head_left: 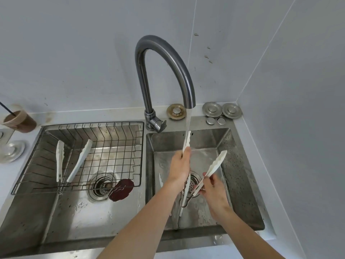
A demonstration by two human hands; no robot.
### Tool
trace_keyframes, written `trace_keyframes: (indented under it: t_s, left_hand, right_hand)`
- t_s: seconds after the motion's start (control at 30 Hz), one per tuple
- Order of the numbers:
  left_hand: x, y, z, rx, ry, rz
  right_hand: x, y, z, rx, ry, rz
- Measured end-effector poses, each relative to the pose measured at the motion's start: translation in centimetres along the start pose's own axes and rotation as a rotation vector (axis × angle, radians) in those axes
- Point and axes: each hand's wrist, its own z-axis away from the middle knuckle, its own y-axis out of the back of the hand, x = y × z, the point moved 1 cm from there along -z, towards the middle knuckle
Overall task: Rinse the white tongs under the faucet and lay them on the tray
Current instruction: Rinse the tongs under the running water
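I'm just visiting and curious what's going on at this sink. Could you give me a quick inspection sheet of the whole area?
Surface: double steel sink; faucet running into right basin.
Job's things: white tongs spread open, one arm under the stream; wire tray over left basin already holds another pair of tongs.
Clutter: dark red disc by left drain; iced drink cup; drain stoppers behind the sink.
Hands: left hand grips the rinsed arm; right hand holds the other.
Cables: nothing seen.
Surroundings: grey tiled wall, a few stains.
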Motion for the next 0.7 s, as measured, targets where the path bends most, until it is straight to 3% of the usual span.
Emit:
trace_keyframes:
  t_s: [0.2, 0.33, 0.53, 0.7]
  left_hand:
    - [2.0, -0.2, -0.2, 0.094, 0.152, -0.179]
    - [1.6, -0.5, 0.3, 0.105, 0.056, -0.222]
    - [-0.1, 0.0, 1.9, -0.089, -0.056, 0.085]
    - [1.2, 0.8, 1.9, -0.07, -0.016, 0.236]
  right_hand:
    - [0.1, -0.4, 0.2, -0.008, 0.033, 0.031]
    - [0.3, -0.5, 0.2, 0.005, 0.035, 0.071]
    - [0.7, 0.2, 0.2, -0.024, -0.008, 0.057]
    - [0.7, -0.6, -0.1, -0.069, 0.0, 0.048]
